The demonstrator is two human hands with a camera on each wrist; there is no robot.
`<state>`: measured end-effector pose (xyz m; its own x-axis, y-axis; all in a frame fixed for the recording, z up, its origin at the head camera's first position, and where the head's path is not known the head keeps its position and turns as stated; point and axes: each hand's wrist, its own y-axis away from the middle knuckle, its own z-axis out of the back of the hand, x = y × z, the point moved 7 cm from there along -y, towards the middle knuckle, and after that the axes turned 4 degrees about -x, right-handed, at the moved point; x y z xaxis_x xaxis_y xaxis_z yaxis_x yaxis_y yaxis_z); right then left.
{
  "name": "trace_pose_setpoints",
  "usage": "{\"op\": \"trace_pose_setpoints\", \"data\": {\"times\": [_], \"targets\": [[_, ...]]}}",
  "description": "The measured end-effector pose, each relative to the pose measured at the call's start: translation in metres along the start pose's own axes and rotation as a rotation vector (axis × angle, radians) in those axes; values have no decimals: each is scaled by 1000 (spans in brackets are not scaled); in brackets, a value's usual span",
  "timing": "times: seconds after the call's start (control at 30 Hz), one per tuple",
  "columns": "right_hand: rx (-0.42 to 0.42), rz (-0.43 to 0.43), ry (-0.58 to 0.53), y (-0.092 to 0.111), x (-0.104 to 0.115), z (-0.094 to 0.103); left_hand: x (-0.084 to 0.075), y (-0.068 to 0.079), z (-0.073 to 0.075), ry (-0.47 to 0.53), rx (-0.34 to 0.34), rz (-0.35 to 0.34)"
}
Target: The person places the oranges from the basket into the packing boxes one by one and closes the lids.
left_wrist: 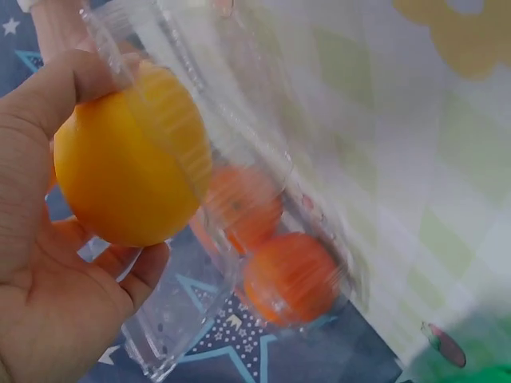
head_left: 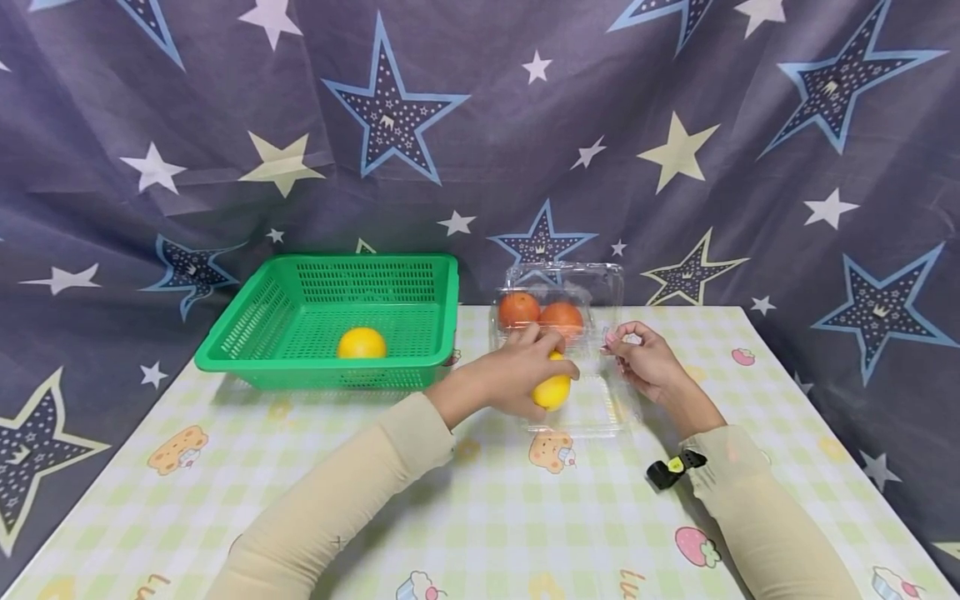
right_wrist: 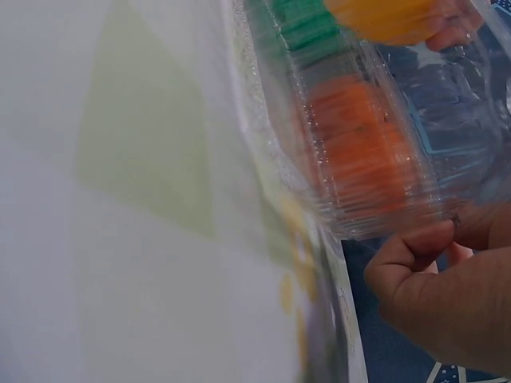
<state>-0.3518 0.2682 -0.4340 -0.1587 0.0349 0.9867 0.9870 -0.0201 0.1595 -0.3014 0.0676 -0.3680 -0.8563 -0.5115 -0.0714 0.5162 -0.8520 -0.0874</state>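
My left hand grips a yellow-skinned orange, thumb on one side and fingers curled round the other. It holds the fruit over the near part of a clear plastic clamshell box. Two deeper orange-red round fruits sit side by side in the box's far part. At the box's right edge my right hand pinches the thin plastic between thumb and fingertips. Through the clear plastic in the right wrist view, the orange-red fruits look blurred.
A green slotted basket stands left of the box with another yellow orange inside. The checked tablecloth ends at a star-patterned curtain behind. A black strap hangs by my right cuff.
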Motion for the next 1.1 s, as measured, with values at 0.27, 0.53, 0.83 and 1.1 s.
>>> {"op": "trace_pose_setpoints", "data": {"times": [0.27, 0.53, 0.83, 1.1], "targets": [[0, -5, 3, -1, -1, -1, 0, -3, -12, 18, 49, 34], [3, -7, 4, 0, -1, -1, 0, -6, -20, 15, 91, 42], [20, -19, 14, 2, 1, -4, 2, -4, -22, 0, 126, 83], [15, -13, 21, 3, 1, -4, 3, 0, -18, 44, 145, 115]]}}
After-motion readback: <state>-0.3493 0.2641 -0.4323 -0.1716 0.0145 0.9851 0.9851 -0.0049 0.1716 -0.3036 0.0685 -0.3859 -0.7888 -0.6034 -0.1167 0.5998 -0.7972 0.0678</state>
